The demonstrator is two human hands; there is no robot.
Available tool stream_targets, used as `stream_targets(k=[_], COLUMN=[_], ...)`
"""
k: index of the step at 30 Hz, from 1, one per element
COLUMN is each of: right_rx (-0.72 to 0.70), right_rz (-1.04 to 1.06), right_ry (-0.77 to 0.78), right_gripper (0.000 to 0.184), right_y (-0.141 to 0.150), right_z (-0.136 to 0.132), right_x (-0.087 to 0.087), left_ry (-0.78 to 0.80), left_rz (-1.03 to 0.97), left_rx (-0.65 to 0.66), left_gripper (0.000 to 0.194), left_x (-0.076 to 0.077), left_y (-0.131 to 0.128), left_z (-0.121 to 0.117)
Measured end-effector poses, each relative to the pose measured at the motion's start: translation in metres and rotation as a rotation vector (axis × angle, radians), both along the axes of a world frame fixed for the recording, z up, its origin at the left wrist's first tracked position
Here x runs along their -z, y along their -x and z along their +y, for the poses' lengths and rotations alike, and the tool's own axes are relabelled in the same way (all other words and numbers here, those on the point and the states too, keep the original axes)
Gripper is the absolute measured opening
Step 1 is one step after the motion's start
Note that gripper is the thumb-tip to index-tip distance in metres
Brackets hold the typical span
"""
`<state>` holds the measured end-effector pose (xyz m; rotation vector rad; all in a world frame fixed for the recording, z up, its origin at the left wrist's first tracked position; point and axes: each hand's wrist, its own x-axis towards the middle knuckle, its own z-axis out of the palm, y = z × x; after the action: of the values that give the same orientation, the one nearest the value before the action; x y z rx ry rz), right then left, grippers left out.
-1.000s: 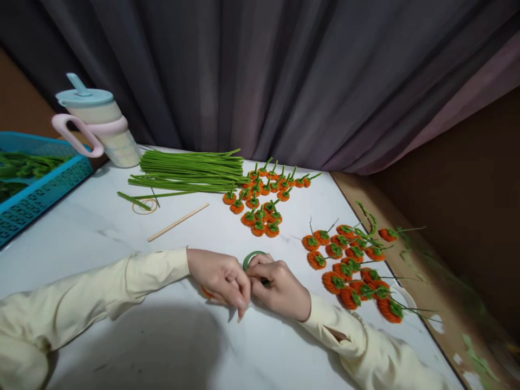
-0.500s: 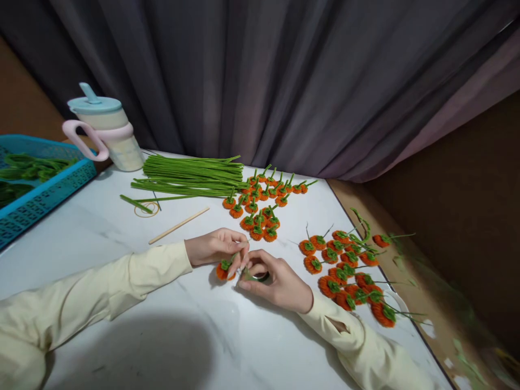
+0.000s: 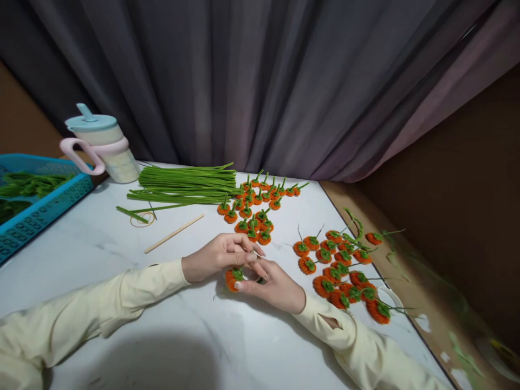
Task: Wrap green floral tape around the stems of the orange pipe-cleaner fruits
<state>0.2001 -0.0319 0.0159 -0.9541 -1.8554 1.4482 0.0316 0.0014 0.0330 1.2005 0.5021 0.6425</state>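
A small orange pipe-cleaner pumpkin (image 3: 232,279) with a green leafy top hangs tilted between my hands, just above the white table. My left hand (image 3: 221,257) is closed in a pinch round its stem, which the fingers mostly hide. From the right, my right hand (image 3: 278,284) comes in with thumb and fingers curled round a roll of green tape (image 3: 260,279), of which only a bit of the ring shows. The right thumb tip is at the pumpkin's side, and the fingertips of both hands meet above it.
Finished-looking pumpkins stand behind my hands (image 3: 254,223) and to the right (image 3: 324,286). Green pipe cleaners (image 3: 187,183) lie at the back, near a wooden stick (image 3: 174,234) and a rubber band (image 3: 142,219). A lidded cup (image 3: 117,157) and a blue basket (image 3: 44,208) stand left.
My hands have come closer together, and the right fingers now reach up to the left fingertips. The pumpkin has shifted slightly right and lower. The whole view has tilted slightly.
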Motion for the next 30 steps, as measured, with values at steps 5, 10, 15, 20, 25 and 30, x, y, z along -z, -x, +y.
stream_targets(k=[5,10,15,20,25,30], right_rx=[-0.030,-0.111,-0.126,-0.105,-0.112,-0.120], right_rz=[-0.018,0.047,0.064,0.038,0.059,0.064], right_ry=[0.016,-0.012,0.066,0.042,0.019,0.045], right_gripper=[0.038,0.031,0.029,0.027,0.023,0.025], right_y=[-0.001,-0.004,-0.003,-0.004,-0.003,-0.002], right_z=[0.000,0.002,0.001,0.001,0.001,0.000], right_x=[0.003,0.002,0.003,0.006,0.005,0.006], left_ry=[-0.115,-0.406,-0.606,-0.663,-0.820,-0.939], left_rz=[0.115,0.201,0.360,0.418,0.479,0.510], left_rx=[0.025,0.013,0.019,0.019,-0.088,-0.139], left_gripper=[0.018,0.010,0.013,0.021,0.024,0.021], left_x=[-0.005,-0.018,-0.031,-0.035,-0.035,-0.033], left_y=[0.000,0.007,0.011,0.010,0.009,0.008], left_z=[-0.001,0.005,0.003,-0.003,-0.011,-0.017])
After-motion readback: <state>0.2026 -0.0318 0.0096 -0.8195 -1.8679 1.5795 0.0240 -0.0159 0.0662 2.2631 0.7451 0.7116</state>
